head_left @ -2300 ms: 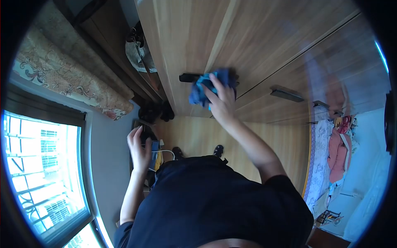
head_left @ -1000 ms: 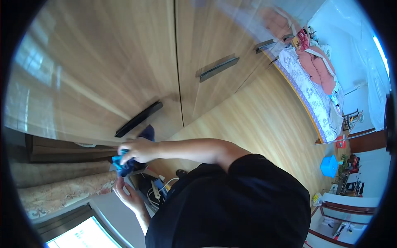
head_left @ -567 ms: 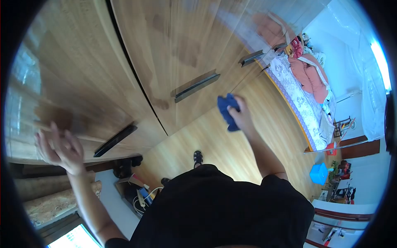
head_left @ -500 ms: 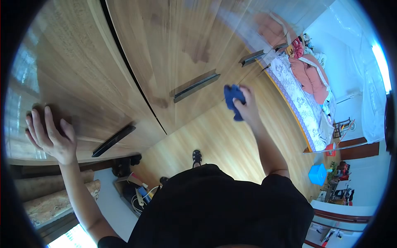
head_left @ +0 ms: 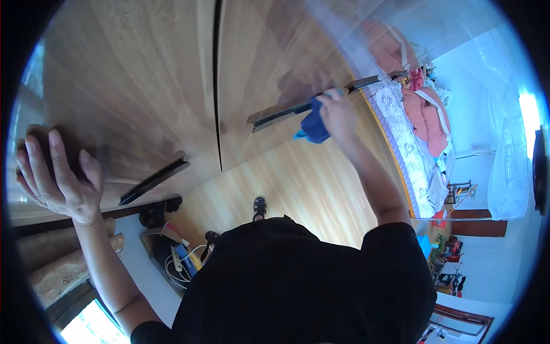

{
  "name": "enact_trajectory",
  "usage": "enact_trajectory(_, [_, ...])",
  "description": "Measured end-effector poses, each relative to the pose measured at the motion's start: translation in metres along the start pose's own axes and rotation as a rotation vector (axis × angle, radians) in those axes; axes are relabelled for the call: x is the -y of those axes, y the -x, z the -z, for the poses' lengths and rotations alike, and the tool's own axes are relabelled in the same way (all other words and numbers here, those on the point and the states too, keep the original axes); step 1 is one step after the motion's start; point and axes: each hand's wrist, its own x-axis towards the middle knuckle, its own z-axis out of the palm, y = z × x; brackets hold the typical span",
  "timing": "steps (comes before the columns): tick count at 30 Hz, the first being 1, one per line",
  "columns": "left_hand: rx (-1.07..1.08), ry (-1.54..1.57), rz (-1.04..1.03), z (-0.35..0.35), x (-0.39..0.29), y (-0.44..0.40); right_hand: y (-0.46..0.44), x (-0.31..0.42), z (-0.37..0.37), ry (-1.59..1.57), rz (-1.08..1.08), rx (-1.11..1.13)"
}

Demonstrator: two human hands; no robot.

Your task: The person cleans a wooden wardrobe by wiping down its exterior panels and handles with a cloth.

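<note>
My left hand (head_left: pixel 64 180) rests flat with fingers spread on a glossy wood-grain cabinet door (head_left: pixel 143 86), left of its dark bar handle (head_left: pixel 154 178). In my right hand (head_left: pixel 339 119) is a crumpled dark blue cloth (head_left: pixel 314 126) with a lighter blue corner hanging down. The cloth is at the right end of a second dark handle (head_left: pixel 278 116), on the neighbouring door; whether it presses on the door or only overlaps it, I cannot tell. My fingers are partly blurred around the cloth.
A bed (head_left: pixel 395 126) with a purple-white sheet and pink bedding stands at the right. Below me is a wooden floor (head_left: pixel 286 178). Rolled material (head_left: pixel 69 269) lies at lower left, near a box of cables and odds and ends (head_left: pixel 177 258). Clear plastic sheeting (head_left: pixel 504 172) hangs far right.
My right hand has moved up with the cloth, from over the floor to the handle's end. My left hand stays spread on the door. The view has shifted slightly.
</note>
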Motion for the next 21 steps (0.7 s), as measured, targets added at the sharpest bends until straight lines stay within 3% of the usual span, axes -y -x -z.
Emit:
enact_trajectory(4, [0.004, -0.016, 0.024, 0.000, 0.002, 0.004, -0.014, 0.006, -0.015, 0.211, -0.074, 0.135])
enact_trajectory(5, [0.014, -0.022, 0.024, 0.001, 0.002, 0.005, -0.013, 0.017, -0.016, 0.240, -0.193, 0.268])
enact_trajectory(8, [0.014, -0.027, 0.033, 0.000, 0.004, 0.008, -0.005, 0.015, -0.014, -0.075, -0.248, -0.036])
enact_trajectory(9, [0.004, -0.022, 0.034, -0.002, 0.005, 0.009, -0.006, 0.016, -0.009, -0.089, -0.350, -0.034])
enact_trajectory(13, [0.050, -0.037, 0.038, 0.003, 0.004, 0.012, -0.012, 0.026, -0.021, -0.177, -0.230, -0.327])
enact_trajectory(16, [0.074, -0.063, 0.048, 0.007, 0.004, 0.011, -0.002, 0.012, -0.021, -0.335, -0.353, -0.064])
enact_trajectory(19, [0.076, -0.031, 0.061, 0.005, 0.005, 0.015, -0.003, -0.002, -0.029, -0.650, -0.592, -0.087])
enact_trajectory(21, [0.072, -0.010, 0.064, 0.004, 0.005, 0.016, 0.001, 0.001, -0.029, -0.511, -0.545, -0.078])
